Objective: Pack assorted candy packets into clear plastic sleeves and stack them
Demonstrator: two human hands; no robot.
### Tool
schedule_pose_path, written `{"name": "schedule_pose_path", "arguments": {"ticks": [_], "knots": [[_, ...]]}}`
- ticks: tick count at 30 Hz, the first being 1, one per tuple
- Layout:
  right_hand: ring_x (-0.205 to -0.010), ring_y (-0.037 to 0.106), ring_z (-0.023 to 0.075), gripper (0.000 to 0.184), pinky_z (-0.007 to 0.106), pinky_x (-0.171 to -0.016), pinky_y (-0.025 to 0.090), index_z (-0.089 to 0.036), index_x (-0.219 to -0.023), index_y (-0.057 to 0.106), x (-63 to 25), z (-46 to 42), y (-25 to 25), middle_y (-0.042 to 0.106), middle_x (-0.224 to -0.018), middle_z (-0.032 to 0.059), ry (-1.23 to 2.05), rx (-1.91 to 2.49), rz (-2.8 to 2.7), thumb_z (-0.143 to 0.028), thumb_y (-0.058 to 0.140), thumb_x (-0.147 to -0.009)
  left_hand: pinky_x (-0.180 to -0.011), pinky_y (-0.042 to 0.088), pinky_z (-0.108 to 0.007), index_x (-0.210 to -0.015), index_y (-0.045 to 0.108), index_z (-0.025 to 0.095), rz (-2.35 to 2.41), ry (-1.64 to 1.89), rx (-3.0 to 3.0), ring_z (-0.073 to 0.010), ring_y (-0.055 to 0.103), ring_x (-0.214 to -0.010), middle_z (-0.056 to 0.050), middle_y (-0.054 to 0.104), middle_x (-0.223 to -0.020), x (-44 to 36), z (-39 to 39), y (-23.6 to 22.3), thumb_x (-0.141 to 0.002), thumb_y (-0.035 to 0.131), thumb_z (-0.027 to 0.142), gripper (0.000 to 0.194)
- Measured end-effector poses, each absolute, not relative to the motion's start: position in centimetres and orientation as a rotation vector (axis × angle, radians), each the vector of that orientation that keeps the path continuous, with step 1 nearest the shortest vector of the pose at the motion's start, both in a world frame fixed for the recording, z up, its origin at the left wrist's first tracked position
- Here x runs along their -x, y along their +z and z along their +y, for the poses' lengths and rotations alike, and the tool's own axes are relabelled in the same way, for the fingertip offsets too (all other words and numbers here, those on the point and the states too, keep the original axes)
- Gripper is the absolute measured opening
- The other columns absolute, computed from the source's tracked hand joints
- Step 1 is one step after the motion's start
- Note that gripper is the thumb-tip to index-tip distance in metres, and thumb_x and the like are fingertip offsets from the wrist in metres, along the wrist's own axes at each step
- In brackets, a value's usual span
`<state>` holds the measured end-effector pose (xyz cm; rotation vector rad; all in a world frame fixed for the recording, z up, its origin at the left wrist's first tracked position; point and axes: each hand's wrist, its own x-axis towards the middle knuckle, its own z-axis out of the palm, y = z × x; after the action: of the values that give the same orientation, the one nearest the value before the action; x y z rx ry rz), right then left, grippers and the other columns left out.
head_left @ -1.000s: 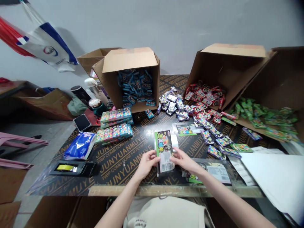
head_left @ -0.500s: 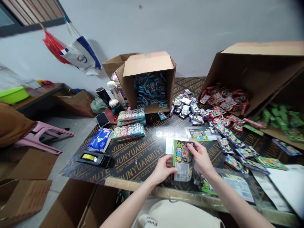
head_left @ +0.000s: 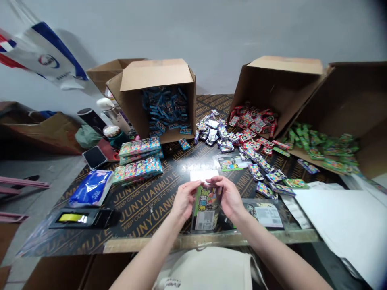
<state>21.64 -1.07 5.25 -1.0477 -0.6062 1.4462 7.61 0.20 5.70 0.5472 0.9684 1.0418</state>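
Observation:
Both hands are at a printed plastic pouch (head_left: 206, 205), black and green with a pale label, near the front of the table. My left hand (head_left: 185, 200) pinches its upper left corner. At the upper right edge, my right hand (head_left: 229, 198) has its fingers closed on the same pouch. A white card or flap (head_left: 203, 175) shows just behind the pouch's top edge. Another flat pouch (head_left: 264, 213) lies right of my right hand, partly under the forearm, and a further pouch (head_left: 231, 162) lies farther back.
Open cartons hold blue packets (head_left: 167, 106), red packets (head_left: 254, 120) and green packets (head_left: 323, 143). Purple packets (head_left: 213, 128) spill between them. On the left are stacked packet strips (head_left: 139, 167), a blue tissue pack (head_left: 90, 187), a tape dispenser (head_left: 80, 218) and a phone (head_left: 94, 157). White sheets (head_left: 335, 217) lie right.
The view swung left, then back right. My right hand moved along the pouch, and both hands are now together at its top edge. The pouch sits slightly lower beneath the fingers.

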Motion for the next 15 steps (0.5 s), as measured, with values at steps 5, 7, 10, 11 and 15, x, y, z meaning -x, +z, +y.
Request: {"name": "schedule_pose_path", "arguments": {"ticks": [5,7,10,11,15], "knots": [[-0.077,0.063,0.0209,0.014,0.034,-0.074,0.048,-0.019,-0.079,0.067,-22.9,-1.8,5.8,0.069,-0.083,0.0050,1.387,1.098,-0.884,-0.024,0.068,-0.066,-0.063,0.046,-0.024,-0.071,0.070,0.015,1.098,1.007,-0.952,-0.0146,0.060,-0.068,-0.004,0.068,-0.070,-5.8,0.4,8.0,-0.060,0.068,0.017,0.011],[-0.080,0.063,0.0214,0.011,0.035,-0.076,0.048,-0.020,-0.079,0.070,-23.5,-2.1,5.9,0.070,-0.083,0.0047,1.187,1.144,-1.102,-0.026,0.067,-0.070,-0.070,0.047,-0.027,-0.073,0.072,0.016,1.124,1.021,-1.257,-0.0172,0.062,-0.073,-0.006,0.069,-0.076,-5.4,-0.3,9.1,-0.063,0.068,0.021,0.011],[-0.085,0.063,0.0227,0.012,0.038,-0.083,0.047,-0.024,-0.083,0.072,-24.1,-2.5,6.3,0.070,-0.087,0.0040,1.072,1.098,-1.375,-0.026,0.066,-0.073,-0.074,0.048,-0.030,-0.072,0.072,0.018,1.127,0.960,-1.571,-0.0208,0.063,-0.078,-0.007,0.069,-0.081,-4.9,-1.2,10.1,-0.063,0.070,0.025,0.011],[-0.087,0.063,0.0230,0.014,0.039,-0.084,0.047,-0.025,-0.085,0.072,-24.2,-2.6,6.5,0.070,-0.089,0.0040,1.070,1.083,-1.430,-0.026,0.066,-0.073,-0.073,0.048,-0.030,-0.071,0.072,0.018,1.138,0.944,-1.601,-0.0211,0.063,-0.077,-0.008,0.069,-0.080,-4.9,-1.3,10.2,-0.063,0.071,0.026,0.011],[-0.078,0.064,0.0217,0.016,0.036,-0.075,0.050,-0.022,-0.086,0.072,-23.9,-2.4,7.7,0.070,-0.084,0.0047,1.144,1.142,-1.427,-0.030,0.066,-0.072,-0.063,0.048,-0.027,-0.074,0.071,0.016,1.163,0.881,-1.583,-0.0197,0.062,-0.070,-0.007,0.068,-0.076,-4.6,-0.7,10.2,-0.067,0.068,0.028,0.015]]}}
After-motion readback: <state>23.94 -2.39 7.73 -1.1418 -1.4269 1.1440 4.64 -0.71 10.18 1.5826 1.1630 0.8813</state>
